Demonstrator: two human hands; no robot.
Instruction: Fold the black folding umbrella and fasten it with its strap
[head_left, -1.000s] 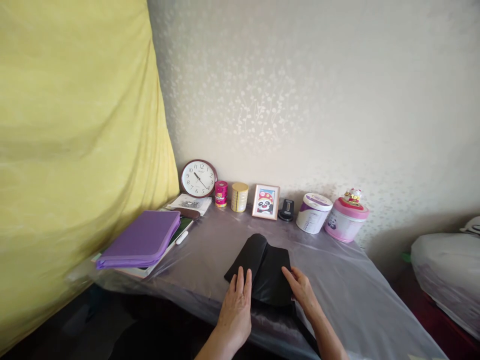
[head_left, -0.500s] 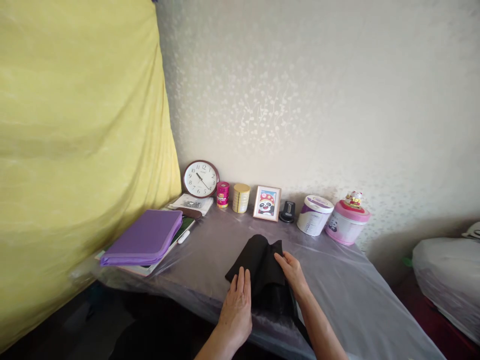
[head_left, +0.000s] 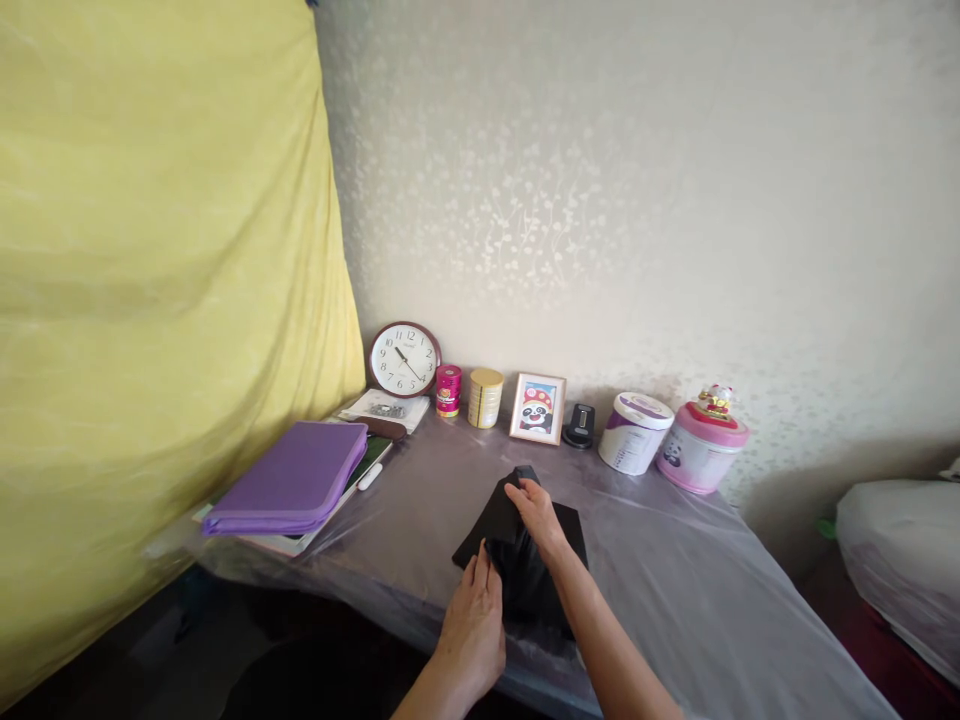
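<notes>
A folded piece of black cloth [head_left: 484,525] lies near the front edge of the table, its lower part shinier than the rest. My right hand [head_left: 536,515] reaches across it and grips a fold close to the far end, fingers bent over the material. On the cloth's near left side rests my left hand [head_left: 474,615], with its fingers stretched out along the edge. My right wrist and forearm cover part of the cloth, so its full shape is hidden.
A purple zip folder [head_left: 289,475] lies on books at the left, a white pen-like object [head_left: 370,476] beside it. Along the wall stand a clock [head_left: 405,360], a pink tin [head_left: 448,390], a yellow tin [head_left: 486,398], a framed panda picture [head_left: 538,408], a black device [head_left: 580,426] and two tubs [head_left: 636,433].
My right hand has moved left and away from me, from the cloth's right edge to its far middle, folding material over. My left hand has stayed nearly in place.
</notes>
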